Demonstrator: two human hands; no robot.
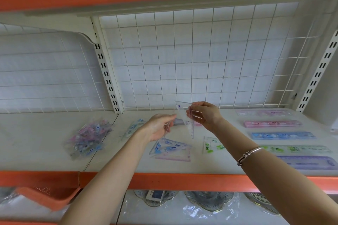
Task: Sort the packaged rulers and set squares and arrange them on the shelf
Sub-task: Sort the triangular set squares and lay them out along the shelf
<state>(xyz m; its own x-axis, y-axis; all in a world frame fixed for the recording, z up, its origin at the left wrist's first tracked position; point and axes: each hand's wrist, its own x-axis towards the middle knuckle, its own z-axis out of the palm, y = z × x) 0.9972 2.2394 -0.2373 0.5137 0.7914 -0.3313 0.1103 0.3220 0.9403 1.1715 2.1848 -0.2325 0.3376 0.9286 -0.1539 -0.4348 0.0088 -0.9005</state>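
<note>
Right grip (203, 115), set square (185, 119), nearby rulers (282, 135)

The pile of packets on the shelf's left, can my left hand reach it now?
Probably yes for reach: the pile lies on open shelf just left of the left hand, nothing blocking. But that hand pinches the clear set square, shared with the right hand, so it isn't free.

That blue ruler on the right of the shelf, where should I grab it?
Probably near its middle, from above: the blue ruler lies flat and long across the shelf, with gaps to the pink ruler behind and the green ruler in front, so its long edges can be pinched.
</note>
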